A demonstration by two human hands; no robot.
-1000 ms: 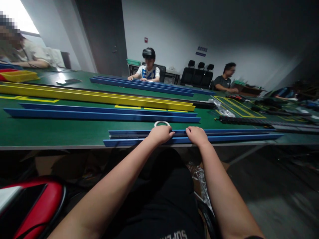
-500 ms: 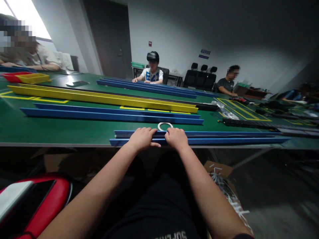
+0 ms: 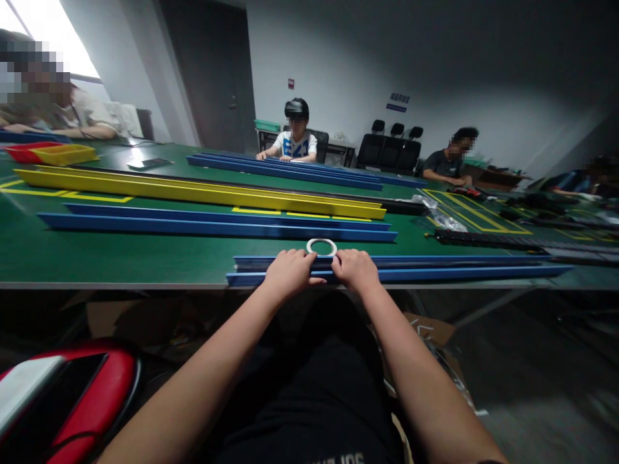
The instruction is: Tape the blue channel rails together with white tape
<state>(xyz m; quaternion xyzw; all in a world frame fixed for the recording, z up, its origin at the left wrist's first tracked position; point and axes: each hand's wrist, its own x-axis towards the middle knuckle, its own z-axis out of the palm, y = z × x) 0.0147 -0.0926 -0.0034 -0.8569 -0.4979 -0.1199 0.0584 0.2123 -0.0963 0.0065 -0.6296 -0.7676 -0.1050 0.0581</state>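
A long blue channel-shaped rail [image 3: 435, 272] with a dark inner strip lies along the near table edge. My left hand [image 3: 290, 274] is closed over it left of its middle, fingers on the far side and thumb on the near side. Close beside it, my right hand [image 3: 356, 269] grips the same rail with curled fingers. A white ring that looks like a tape roll [image 3: 322, 247] lies just behind the rail, between the two hands. Farther back is another blue rail [image 3: 217, 225], and behind that a yellow rail [image 3: 203, 193].
On the green table [image 3: 145, 258], more blue rails [image 3: 285, 171] lie at the far side, with red and yellow trays [image 3: 62, 153] at left. Dark strips [image 3: 493, 241] lie at right. Several people sit around the table. A red stool [image 3: 104, 386] stands low at left.
Both hands have moved a little to the right, and the near blue rail has slid right with them. The white ring has stayed nearly in place.
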